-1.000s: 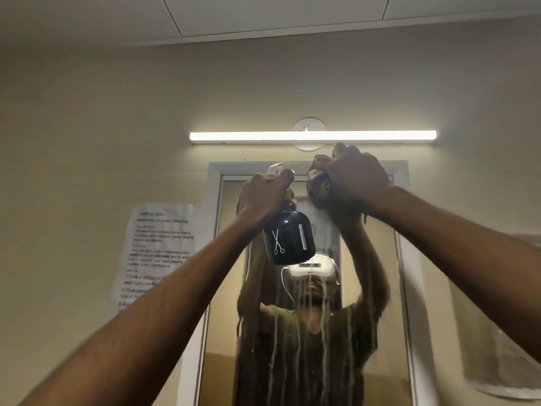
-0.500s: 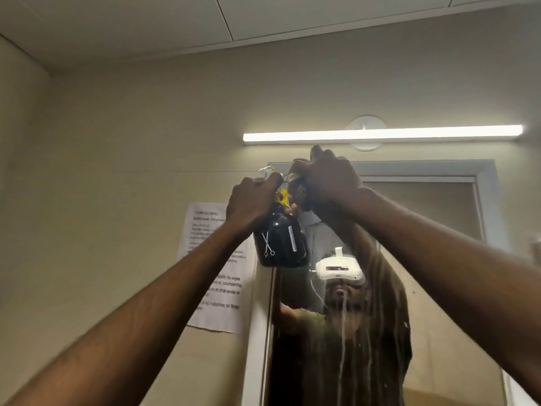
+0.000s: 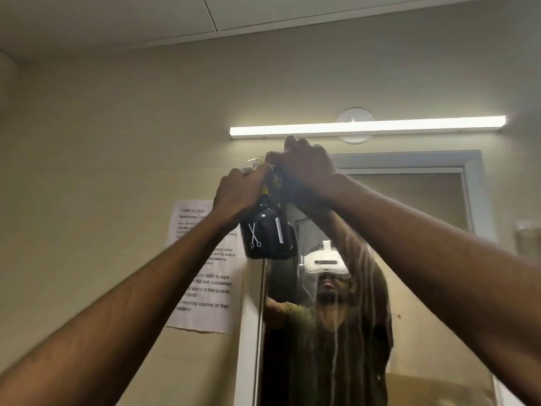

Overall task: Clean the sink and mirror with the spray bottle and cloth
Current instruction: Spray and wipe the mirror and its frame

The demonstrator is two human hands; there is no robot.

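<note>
In the head view, both arms are raised toward the top left corner of the mirror [image 3: 409, 288]. The spray bottle [image 3: 268, 237] is held up by the left hand [image 3: 238, 194], whose grip is closed around the bottle's neck, so that the dark body with its white scissors mark hangs just below the fist, in front of the mirror's left edge. The right hand [image 3: 307, 168] is closed into a fist just beside and above the left one, touching the bottle's head; a dark bunched cloth [image 3: 276, 178] is partly seen under it. White streaks are seen running down the glass. A printed notice [image 3: 205, 288] is fixed to the wall left of the mirror, and a strip light [image 3: 369, 127] glows above.
</note>
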